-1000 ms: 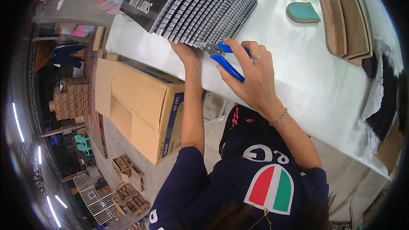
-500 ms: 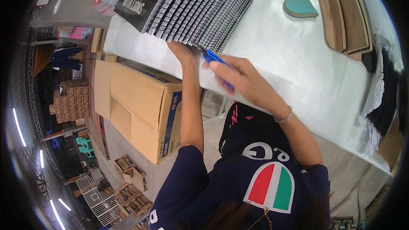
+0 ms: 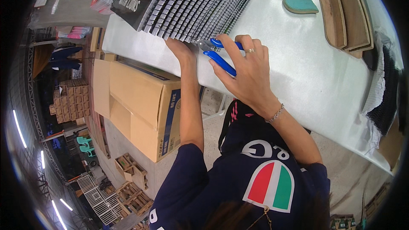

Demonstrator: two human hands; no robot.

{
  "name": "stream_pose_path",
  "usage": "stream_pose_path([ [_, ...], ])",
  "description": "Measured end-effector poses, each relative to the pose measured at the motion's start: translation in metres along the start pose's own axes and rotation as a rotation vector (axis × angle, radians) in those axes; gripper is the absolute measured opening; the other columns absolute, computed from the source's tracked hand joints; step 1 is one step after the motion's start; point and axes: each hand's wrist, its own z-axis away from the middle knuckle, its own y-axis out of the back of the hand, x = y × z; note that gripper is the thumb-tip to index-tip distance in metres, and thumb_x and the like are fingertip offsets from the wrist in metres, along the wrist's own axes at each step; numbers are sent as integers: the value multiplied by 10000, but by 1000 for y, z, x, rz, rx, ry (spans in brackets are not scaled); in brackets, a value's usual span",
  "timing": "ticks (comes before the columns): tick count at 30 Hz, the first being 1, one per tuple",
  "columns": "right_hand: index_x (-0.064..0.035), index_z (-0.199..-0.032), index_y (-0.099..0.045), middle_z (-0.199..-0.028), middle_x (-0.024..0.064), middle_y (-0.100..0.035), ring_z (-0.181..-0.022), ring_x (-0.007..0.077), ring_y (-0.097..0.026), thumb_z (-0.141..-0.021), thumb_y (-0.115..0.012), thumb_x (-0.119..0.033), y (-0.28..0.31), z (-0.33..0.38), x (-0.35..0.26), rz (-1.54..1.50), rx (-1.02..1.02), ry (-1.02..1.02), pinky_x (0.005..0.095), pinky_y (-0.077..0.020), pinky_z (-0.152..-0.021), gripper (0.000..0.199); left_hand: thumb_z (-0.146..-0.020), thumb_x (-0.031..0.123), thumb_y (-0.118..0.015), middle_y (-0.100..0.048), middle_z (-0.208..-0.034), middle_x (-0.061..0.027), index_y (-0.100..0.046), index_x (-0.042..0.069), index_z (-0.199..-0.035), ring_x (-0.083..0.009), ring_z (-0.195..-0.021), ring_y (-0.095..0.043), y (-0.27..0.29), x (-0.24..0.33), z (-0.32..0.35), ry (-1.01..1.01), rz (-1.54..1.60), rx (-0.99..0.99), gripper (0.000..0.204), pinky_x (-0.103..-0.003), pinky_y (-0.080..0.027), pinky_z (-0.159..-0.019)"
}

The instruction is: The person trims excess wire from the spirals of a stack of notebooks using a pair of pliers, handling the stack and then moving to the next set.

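- The blue-handled pliers (image 3: 219, 53) sit at the near edge of the fanned row of spiral-bound booklets (image 3: 200, 4), their metal tip touching the wire binding of one booklet near the middle of the row.
- The right hand (image 3: 247, 70) is closed around the pliers' handles, fingers wrapped over the upper handle and the lower one lying against the palm.
- The left hand (image 3: 181, 49) presses flat-fingered on the lower edge of the booklets just left of the tip, steadying them; it grips nothing that can be seen.
- The step in hand looks like nipping or crimping a wire end on the binding. The next move seems to call for a firm squeeze with the tip kept on that one coil, then a shift along the row.
- The booklets lie overlapped on a white surface (image 3: 277, 47), running toward its far-left corner.
- Farther right lie a teal pad (image 3: 299, 3) and a few tan wooden pieces (image 3: 345, 12), well apart from the hands.
- Below the surface's left edge stands a cardboard box (image 3: 140, 106).
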Motion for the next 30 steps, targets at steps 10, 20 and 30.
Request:
stream_pose_path([
  [10, -32, -1256, -620, -1008, 148, -616, -924, 234, -610, -932, -698, -312, 8, -4, -3, -617, -268, -349, 373, -475, -790, 435, -1069, 299, -380, -670, -1207, -113, -574, -28, -1311, -222, -1069, -651, 5, -3, -2, -74, -98, 49, 451, -348, -534, -929],
  [20, -104, -1276, -628, -1012, 71, -525, -924, 231, -479, -862, -749, -348, -3, 5, 4, 11, 30, -8, 404, -345, -802, 496, -1077, 317, -358, -648, -1284, -115, -542, -11, -1369, -229, -1125, -635, 13, -7, -8, -44, -63, 36, 476, -359, -504, -985],
  [30, -62, -1227, -637, -890, 99, -577, -796, 210, -569, -934, -683, -358, 9, -7, -2, -743, -461, -496, 382, -444, -699, 419, -1061, 328, -428, -625, -1279, -136, -532, -6, -1347, -249, -1148, -623, 9, -9, -6, -53, -85, 30, 451, -377, -541, -961],
])
